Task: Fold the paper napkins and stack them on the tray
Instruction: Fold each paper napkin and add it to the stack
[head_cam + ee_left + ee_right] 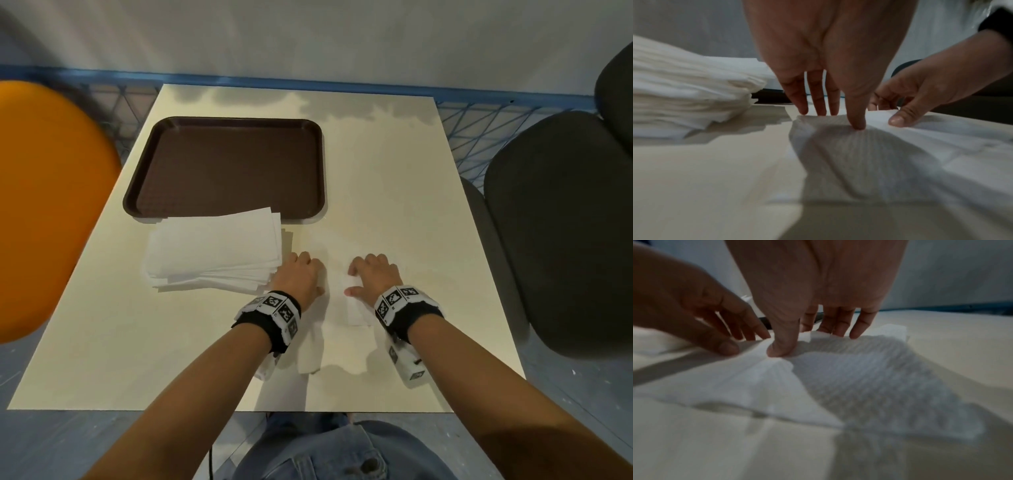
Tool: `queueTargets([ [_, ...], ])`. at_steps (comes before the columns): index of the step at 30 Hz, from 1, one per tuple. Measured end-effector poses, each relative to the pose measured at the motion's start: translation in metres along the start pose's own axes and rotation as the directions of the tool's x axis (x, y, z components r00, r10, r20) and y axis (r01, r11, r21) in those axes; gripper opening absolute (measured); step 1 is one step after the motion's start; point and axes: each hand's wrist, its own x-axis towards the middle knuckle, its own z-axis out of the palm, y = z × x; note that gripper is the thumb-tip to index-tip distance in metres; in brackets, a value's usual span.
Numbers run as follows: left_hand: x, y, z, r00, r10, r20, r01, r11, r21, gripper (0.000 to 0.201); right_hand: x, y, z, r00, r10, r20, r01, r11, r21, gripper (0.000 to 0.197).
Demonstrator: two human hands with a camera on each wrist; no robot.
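A single white napkin (352, 308) lies flat on the cream table (394, 164) near its front edge, and both hands are on its far end. My left hand (301, 272) sets straight fingertips on the far left edge, and its thumb (857, 125) presses the paper down. My right hand (373, 274) does the same on the right, where the napkin (869, 378) ruffles beside the thumb (781, 350). A thick stack of unfolded napkins (212, 250) sits just left of my left hand. Behind it lies the brown tray (226, 164), with nothing on it.
An orange chair (44, 205) stands close to the table's left side. Dark chairs (565, 222) stand to the right. A blue lattice rail (496, 116) and a pale wall run behind the table. The table's right half is bare.
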Motion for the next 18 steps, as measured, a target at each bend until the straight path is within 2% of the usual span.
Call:
queueTargets([
  [3, 0.0, -0.002, -0.003, 1.0, -0.013, -0.016, 0.012, 0.998, -0.061, 0.051, 0.001, 0.003, -0.004, 0.999, -0.007, 0.053, 0.01, 0.998, -0.055, 0.045],
  [5, -0.001, -0.003, -0.01, 0.998, -0.04, -0.038, 0.031, 0.973, -0.228, 0.044, -0.001, 0.006, -0.01, 0.999, -0.044, 0.01, 0.043, 0.997, 0.07, 0.043],
  [6, -0.002, -0.005, -0.016, 0.995, -0.088, -0.049, 0.064, 0.928, -0.368, 0.039, -0.003, 0.008, -0.015, 0.997, -0.061, -0.039, 0.068, 0.977, 0.201, 0.038],
  [8, -0.005, -0.013, -0.029, 0.981, -0.184, -0.058, 0.104, 0.755, -0.648, 0.027, -0.008, 0.012, -0.027, 0.991, -0.049, -0.124, 0.107, 0.853, 0.512, 0.022],
  [9, -0.007, -0.017, -0.034, 0.973, -0.223, -0.06, 0.097, 0.631, -0.769, 0.024, -0.01, 0.012, -0.034, 0.989, -0.03, -0.145, 0.115, 0.774, 0.622, 0.018],
  [11, -0.014, -0.025, -0.047, 0.952, -0.304, -0.041, 0.068, 0.339, -0.938, 0.017, -0.009, 0.009, -0.045, 0.986, 0.007, -0.168, 0.118, 0.679, 0.725, 0.019],
  [12, -0.019, -0.029, -0.053, 0.936, -0.349, -0.041, 0.051, 0.251, -0.967, 0.013, -0.005, 0.006, -0.048, 0.985, 0.023, -0.174, 0.116, 0.659, 0.743, 0.019],
  [14, -0.026, -0.046, -0.061, 0.888, -0.457, -0.055, 0.044, 0.203, -0.978, 0.009, 0.004, -0.001, -0.046, 0.981, 0.055, -0.187, 0.1, 0.68, 0.726, 0.022],
  [16, -0.034, -0.072, -0.064, 0.815, -0.577, -0.053, 0.057, 0.171, -0.984, 0.011, 0.017, -0.003, -0.037, 0.981, 0.085, -0.175, 0.055, 0.743, 0.667, 0.041],
  [18, -0.044, -0.103, -0.062, 0.727, -0.685, -0.052, 0.074, 0.154, -0.985, 0.014, 0.026, -0.001, -0.029, 0.984, 0.124, -0.127, -0.041, 0.854, 0.519, 0.058],
])
